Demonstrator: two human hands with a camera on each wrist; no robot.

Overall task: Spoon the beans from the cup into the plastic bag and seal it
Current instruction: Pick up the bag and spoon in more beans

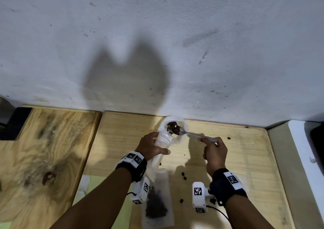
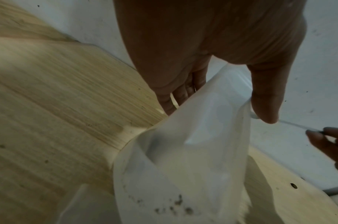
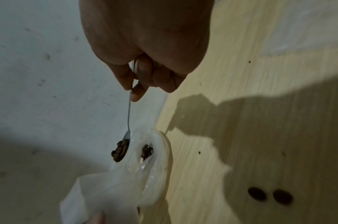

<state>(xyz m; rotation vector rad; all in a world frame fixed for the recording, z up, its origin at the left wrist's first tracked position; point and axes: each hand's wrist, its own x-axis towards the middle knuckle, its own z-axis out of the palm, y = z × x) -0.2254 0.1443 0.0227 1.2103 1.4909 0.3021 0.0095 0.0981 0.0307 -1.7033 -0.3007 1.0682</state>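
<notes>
Left hand [image 1: 150, 146]: clamped on the white plastic [image 1: 162, 141], thumb on one side, fingers on the other, just behind its open mouth.
Right hand [image 1: 215, 153]: pinched on the end of the spoon [image 1: 192, 134] handle; the two hands sit well apart, joined only by the spoon's reach.
Spoon load: a heaped pile of beans [image 3: 120, 151] in the bowl, just beside the crinkled mouth [image 3: 156, 151], beyond the left fingertips.
Mouth contents: more beans lie inside it; cup or bag mouth, cannot tell from these views.
Flat bag [image 1: 157, 202]: lies below the left wrist, a dark heap of beans in it, top not visibly closed.
Strays: loose beans [image 1: 183, 175] already on the table [image 1: 236, 158] between the wrists, two more near the right wrist.
Risk, spill: the load is heaped and the handle is held at its far tip, so a small roll of the right wrist would likely shed beans onto the wood.
Risk, mouth collapse: the plastic looks thin and soft; a tighter left squeeze could fold the opening shut against the spoon.
Risk, knock: the bowl rides close to the rim, and a bump would probably tip both.
Risk, seal: strays or crumbs caught in the closure may stop it from shutting.
</notes>
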